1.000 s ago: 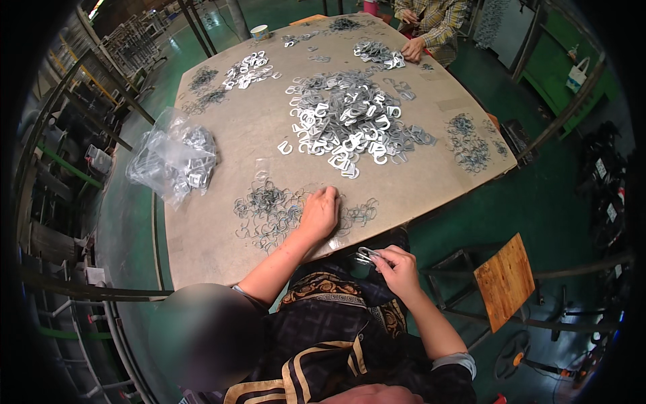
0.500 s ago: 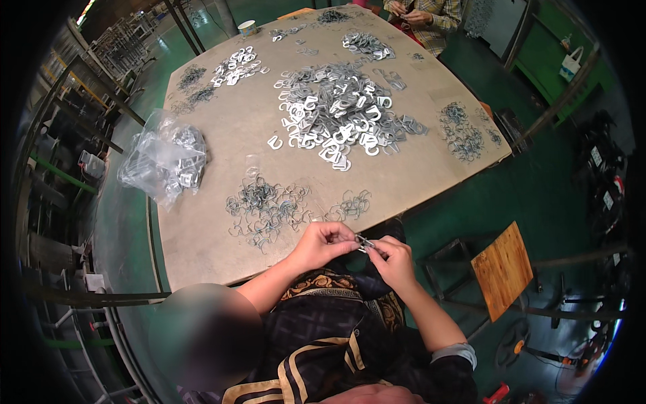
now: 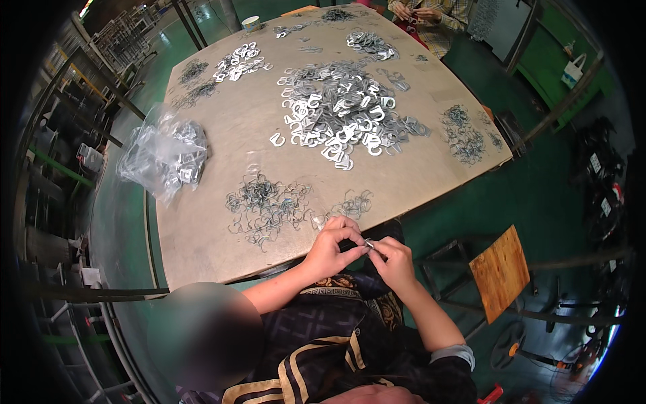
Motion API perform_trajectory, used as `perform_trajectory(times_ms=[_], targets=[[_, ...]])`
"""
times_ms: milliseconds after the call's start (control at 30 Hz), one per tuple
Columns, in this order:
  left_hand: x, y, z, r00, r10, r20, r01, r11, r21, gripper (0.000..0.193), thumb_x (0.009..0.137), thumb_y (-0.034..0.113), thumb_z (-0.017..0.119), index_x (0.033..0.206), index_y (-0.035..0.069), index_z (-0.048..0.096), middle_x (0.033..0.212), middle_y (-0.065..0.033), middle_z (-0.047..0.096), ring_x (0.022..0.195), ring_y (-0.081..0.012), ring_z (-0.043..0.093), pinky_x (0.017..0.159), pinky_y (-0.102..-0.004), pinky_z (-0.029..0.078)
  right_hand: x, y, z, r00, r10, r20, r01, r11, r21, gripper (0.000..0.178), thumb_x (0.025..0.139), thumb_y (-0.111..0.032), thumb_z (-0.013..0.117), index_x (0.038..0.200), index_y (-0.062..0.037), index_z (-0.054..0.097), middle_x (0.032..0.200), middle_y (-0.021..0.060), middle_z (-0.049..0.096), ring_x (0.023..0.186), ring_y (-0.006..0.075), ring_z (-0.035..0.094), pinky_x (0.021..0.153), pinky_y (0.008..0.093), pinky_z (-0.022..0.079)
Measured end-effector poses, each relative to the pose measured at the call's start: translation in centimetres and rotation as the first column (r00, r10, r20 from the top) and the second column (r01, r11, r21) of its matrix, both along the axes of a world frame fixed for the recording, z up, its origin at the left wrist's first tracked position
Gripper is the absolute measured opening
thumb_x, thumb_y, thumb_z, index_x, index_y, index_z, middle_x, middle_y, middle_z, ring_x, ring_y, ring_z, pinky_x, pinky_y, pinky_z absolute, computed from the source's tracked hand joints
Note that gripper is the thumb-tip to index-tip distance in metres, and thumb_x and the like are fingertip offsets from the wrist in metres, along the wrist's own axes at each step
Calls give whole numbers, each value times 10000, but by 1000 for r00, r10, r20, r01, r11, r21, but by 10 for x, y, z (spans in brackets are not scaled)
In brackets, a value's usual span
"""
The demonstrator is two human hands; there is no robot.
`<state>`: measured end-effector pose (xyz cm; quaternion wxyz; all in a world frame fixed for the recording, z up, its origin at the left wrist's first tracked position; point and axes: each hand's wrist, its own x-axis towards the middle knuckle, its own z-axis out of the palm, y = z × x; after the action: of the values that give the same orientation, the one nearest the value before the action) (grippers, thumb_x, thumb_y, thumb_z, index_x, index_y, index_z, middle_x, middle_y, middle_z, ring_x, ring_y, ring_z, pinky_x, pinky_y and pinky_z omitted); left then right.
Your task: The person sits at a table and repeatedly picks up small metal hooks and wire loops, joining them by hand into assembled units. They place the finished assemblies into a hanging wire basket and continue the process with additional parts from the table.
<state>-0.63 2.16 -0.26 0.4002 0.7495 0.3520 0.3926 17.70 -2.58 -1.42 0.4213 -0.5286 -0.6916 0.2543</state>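
Near the table's front edge, over my lap, both hands meet around a small silvery metal hook (image 3: 369,245), mostly hidden by my fingers. My left hand (image 3: 331,250) pinches it from the left with thumb and forefinger. My right hand (image 3: 393,262) grips it from the right, fingertips pressed together. Just beyond my left hand lies a small pile of thin bent wire clips (image 3: 353,204). A wider heap of wire clips (image 3: 269,209) spreads to the left. Farther back, a large pile of flat silvery metal hooks (image 3: 343,111) covers the middle of the table.
On the table's left edge sits a clear plastic bag (image 3: 168,155) of metal parts. More wire clips (image 3: 463,138) lie at the right edge. Another person's hands (image 3: 414,15) work at the far side. A wooden-topped stool (image 3: 500,275) stands on the floor to the right.
My left hand has shifted slightly right, its fingers closer over the metal hook, and less of the hook shows. My right hand stays nearly in place.
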Motion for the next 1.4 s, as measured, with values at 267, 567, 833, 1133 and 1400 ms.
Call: perform_trajectory(times_ms=[267,567,833,1133,1400], targets=[[-5,-7,-3,965,-196,175,231,951,-207,110,900,42,652,922,25,545,1020,-134,683,989,-233,648,880,-352,481,31,26,-9,983,130,-128,-118,988,97,79,796,-14,684,866,2,718,720,78,618,569,138,572,532,272,457],[-5,-20,-6,964,-246,101,255,963,-86,145,838,68,698,888,56,563,920,-78,695,903,-285,662,824,-386,468,-33,168,-51,925,-180,333,187,982,10,422,814,-310,721,1111,-16,663,989,167,590,1008,352,558,878,453,446],[-5,-27,-13,965,-254,68,261,958,-122,148,840,73,699,896,57,563,941,-82,697,908,-278,652,833,-386,453,-53,211,-64,876,-354,327,398,914,-76,374,702,-237,833,955,-46,636,976,121,623,988,325,588,869,440,460],[1,-19,-23,973,-201,118,211,974,-84,179,810,50,721,883,46,558,881,-102,682,855,-317,657,753,-396,493,9,136,-20,777,-141,-614,-170,891,-420,107,892,-14,624,983,40,606,747,52,636,654,104,623,562,248,513],[7,-15,-14,1000,-25,14,25,1000,19,178,789,60,738,882,75,587,869,-61,661,840,-279,616,812,-379,432,27,43,24,872,14,-489,-289,821,-492,248,921,6,582,1161,62,608,752,23,615,603,71,593,553,233,516]])
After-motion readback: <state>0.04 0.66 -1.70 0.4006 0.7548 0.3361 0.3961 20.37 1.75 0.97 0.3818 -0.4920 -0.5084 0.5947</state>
